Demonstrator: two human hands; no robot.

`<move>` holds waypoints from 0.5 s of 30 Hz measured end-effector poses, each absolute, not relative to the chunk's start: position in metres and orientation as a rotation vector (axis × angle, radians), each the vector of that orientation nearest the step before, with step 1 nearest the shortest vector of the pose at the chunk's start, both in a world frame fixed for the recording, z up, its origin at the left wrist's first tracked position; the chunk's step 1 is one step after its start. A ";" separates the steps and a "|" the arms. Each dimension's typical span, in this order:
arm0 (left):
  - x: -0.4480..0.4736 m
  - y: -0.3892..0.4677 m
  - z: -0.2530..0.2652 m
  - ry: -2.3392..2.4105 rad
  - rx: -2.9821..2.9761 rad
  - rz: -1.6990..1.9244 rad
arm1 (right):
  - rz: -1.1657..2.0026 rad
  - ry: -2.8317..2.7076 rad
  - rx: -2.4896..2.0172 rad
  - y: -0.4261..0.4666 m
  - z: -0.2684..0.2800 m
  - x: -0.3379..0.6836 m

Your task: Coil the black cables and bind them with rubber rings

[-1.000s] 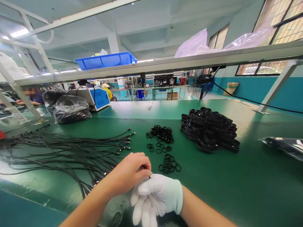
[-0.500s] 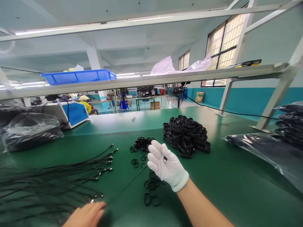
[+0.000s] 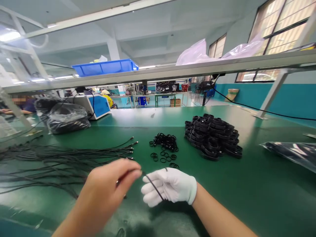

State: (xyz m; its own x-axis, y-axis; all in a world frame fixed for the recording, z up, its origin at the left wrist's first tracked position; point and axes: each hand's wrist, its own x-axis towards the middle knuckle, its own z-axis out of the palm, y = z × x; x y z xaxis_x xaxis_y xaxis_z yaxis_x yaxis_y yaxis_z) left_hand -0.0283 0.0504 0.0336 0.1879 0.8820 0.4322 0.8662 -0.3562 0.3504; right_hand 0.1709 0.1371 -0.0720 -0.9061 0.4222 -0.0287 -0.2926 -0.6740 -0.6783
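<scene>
Running between the two hands, a thin, round, black cable (image 3: 154, 187) is held above the glossy green tabletop (image 3: 249, 194). One stretch is pinched between the thumb and fingertips of the bare left hand (image 3: 108, 184); the other is laid across the palm side of the white-gloved right hand (image 3: 170, 186). The hands are kept apart, near each other. The gloved fingers are loosely curled; whether the cable is gripped by them cannot be told. A small, dark band (image 3: 166, 169) is seen at the gloved thumb.

The cable is judged light, flexible and springy, easily bent but not fragile, a bit slippery against glove fabric. It is best taken near an end, behind any plug, so that no strain is put on the joint.

To the left, long black cables with metal-tipped plugs (image 3: 81, 153) are spread out; beyond the hands, loose black rings (image 3: 169, 157) are scattered, with a heap of coiled black cables (image 3: 213, 136) to the right.

Both ends of the held cable are hidden: one by the left fist, the other around the glove. The left hand is blurred, the forearms are cut off by the frame, and the ring material cannot be made out.
</scene>
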 end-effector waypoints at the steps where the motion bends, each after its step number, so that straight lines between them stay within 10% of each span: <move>1: -0.023 0.063 0.045 1.805 2.326 0.883 | 2.622 -1.039 -0.171 0.131 -0.071 0.168; 15: -0.040 0.078 -0.076 1.981 2.341 0.370 | 2.185 -0.698 0.066 0.150 -0.043 0.181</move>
State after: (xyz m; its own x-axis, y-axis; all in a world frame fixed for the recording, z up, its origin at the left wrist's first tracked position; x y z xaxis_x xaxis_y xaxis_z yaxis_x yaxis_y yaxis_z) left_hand -0.0395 0.0777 -0.0764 0.1493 0.9777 0.1479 0.9651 -0.1766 0.1933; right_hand 0.1810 0.1500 -0.0432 -0.6611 0.6988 0.2732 -0.7278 -0.5088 -0.4598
